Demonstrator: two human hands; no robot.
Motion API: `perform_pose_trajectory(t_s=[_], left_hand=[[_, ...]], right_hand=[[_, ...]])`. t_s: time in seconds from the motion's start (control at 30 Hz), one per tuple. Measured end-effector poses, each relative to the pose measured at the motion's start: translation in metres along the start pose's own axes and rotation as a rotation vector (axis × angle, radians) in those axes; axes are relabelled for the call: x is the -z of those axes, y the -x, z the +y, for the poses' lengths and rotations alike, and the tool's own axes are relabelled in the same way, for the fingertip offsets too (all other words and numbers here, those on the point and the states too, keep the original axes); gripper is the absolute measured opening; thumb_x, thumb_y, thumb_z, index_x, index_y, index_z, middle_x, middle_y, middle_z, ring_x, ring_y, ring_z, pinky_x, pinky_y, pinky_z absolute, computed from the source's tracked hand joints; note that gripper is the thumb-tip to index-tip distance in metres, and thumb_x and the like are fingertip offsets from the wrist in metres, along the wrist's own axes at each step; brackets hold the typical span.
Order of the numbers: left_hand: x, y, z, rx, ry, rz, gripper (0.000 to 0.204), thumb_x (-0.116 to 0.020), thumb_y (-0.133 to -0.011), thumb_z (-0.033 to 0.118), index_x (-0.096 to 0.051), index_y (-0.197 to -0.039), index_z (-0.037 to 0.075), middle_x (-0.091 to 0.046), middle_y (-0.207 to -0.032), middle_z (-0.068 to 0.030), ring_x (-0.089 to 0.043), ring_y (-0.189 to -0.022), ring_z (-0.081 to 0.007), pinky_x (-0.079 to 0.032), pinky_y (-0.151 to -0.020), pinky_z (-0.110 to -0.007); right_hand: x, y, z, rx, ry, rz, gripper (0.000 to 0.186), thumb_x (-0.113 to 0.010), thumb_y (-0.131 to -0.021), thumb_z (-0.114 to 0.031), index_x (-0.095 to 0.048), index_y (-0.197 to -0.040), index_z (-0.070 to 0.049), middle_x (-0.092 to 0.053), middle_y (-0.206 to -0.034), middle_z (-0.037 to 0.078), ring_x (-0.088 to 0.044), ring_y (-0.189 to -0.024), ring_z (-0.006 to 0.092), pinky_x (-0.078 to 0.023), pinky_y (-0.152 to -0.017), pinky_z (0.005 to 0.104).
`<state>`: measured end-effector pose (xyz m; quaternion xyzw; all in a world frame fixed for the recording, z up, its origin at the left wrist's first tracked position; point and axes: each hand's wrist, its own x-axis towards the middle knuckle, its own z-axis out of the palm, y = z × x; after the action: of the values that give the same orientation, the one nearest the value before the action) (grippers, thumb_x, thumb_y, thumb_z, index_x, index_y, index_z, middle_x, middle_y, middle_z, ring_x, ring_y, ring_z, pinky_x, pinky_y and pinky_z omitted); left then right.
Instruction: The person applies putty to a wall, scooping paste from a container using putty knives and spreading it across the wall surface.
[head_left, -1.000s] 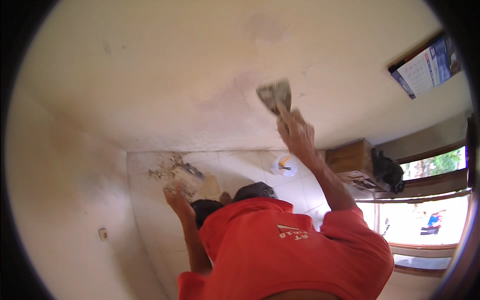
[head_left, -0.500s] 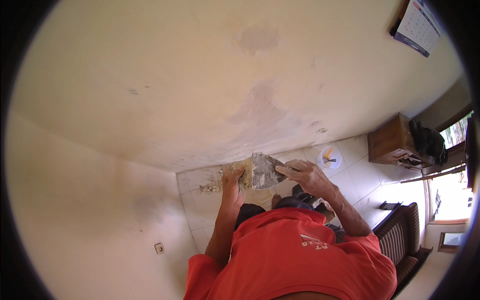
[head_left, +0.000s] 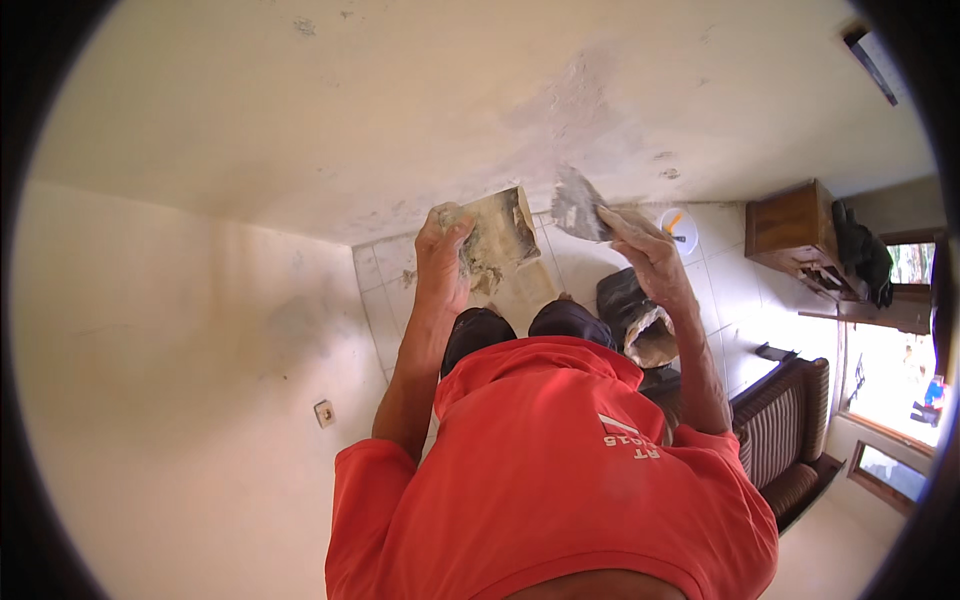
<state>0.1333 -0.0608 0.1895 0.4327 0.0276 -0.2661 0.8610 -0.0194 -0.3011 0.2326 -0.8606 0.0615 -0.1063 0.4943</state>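
Observation:
My left hand (head_left: 440,248) grips the edge of a flat, putty-smeared board (head_left: 500,228), tilted so that its broad face shows. A dark strip runs along its right end. In my right hand (head_left: 645,248) is a wide putty knife (head_left: 578,206), its grey-crusted blade pointing up and left toward the wall. A gap separates the blade from the board. Beyond both tools rises a cream wall (head_left: 400,110) with a greyish-pink patch (head_left: 570,100). Whether the blade touches the wall, I cannot tell. The knife's handle is hidden in my fingers.
A white bucket (head_left: 690,245) with an orange-handled tool stands on the tiled floor by the wall. Near my feet is an open dark sack (head_left: 625,300). A wooden cabinet (head_left: 780,225) and a striped bench (head_left: 785,430) are at right. The left wall has a socket (head_left: 324,413).
The putty knife has come away from the board to the right and up. The board now turns its broad face into view. Both hands are farther forward, and the view has shifted.

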Motion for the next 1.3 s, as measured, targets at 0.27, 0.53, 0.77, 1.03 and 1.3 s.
perform_pose_trajectory(t_s=[0.27, 0.53, 0.77, 1.03, 1.3], left_hand=[[0.058, -0.011, -0.006, 0.099, 0.017, -0.026, 0.016, -0.06, -0.09, 0.006, -0.056, -0.106, 0.005, -0.061, -0.097, -0.0034, -0.06, -0.086, -0.0134, -0.053, -0.075, -0.03], [0.132, 0.004, -0.039, 0.173, -0.244, 0.242, 0.021, -0.059, -0.093, 0.01, -0.055, -0.113, 0.006, -0.061, -0.106, -0.0047, -0.061, -0.096, -0.0168, -0.051, -0.084, -0.033], [0.142, 0.007, -0.085, 0.466, -0.095, 0.251, 0.036, -0.057, -0.097, 0.022, -0.05, -0.128, 0.005, -0.059, -0.122, -0.008, -0.056, -0.113, -0.0243, -0.045, -0.098, -0.041], [0.172, 0.014, -0.121, 0.606, -0.174, 0.32, 0.037, -0.058, -0.096, 0.026, -0.052, -0.124, 0.003, -0.057, -0.127, -0.009, -0.053, -0.117, -0.0246, -0.042, -0.101, -0.04], [0.242, -0.011, -0.192, 0.707, -0.186, 0.288, 0.037, -0.053, -0.099, 0.024, -0.049, -0.129, 0.002, -0.055, -0.129, -0.0098, -0.053, -0.118, -0.0239, -0.043, -0.102, -0.039]], right_hand=[[-0.062, 0.018, 0.047, 0.042, 0.183, -0.017, 0.047, -0.061, -0.087, -0.005, -0.056, -0.133, -0.011, -0.065, -0.107, 0.013, -0.063, -0.092, 0.0276, -0.051, -0.08, 0.0348], [-0.127, 0.099, 0.085, -0.804, -0.326, 0.08, 0.034, -0.053, -0.095, -0.022, -0.059, -0.123, -0.003, -0.065, -0.087, 0.009, -0.061, -0.063, 0.0151, -0.048, -0.053, 0.0276], [-0.175, 0.139, 0.132, -1.042, -0.709, 0.269, 0.035, -0.055, -0.095, -0.032, -0.06, -0.111, -0.002, -0.065, -0.079, 0.01, -0.058, -0.05, 0.0134, -0.046, -0.042, 0.0243], [-0.183, 0.186, 0.241, -1.166, -1.051, 0.283, 0.026, -0.057, -0.093, -0.026, -0.061, -0.094, 0.0, -0.065, -0.074, 0.009, -0.062, -0.052, 0.0161, -0.045, -0.039, 0.0274], [-0.246, 0.178, 0.331, -1.205, -0.564, 0.232, 0.021, -0.057, -0.087, -0.019, -0.057, -0.088, 0.001, -0.06, -0.071, 0.009, -0.062, -0.057, 0.0192, -0.046, -0.045, 0.0332]])
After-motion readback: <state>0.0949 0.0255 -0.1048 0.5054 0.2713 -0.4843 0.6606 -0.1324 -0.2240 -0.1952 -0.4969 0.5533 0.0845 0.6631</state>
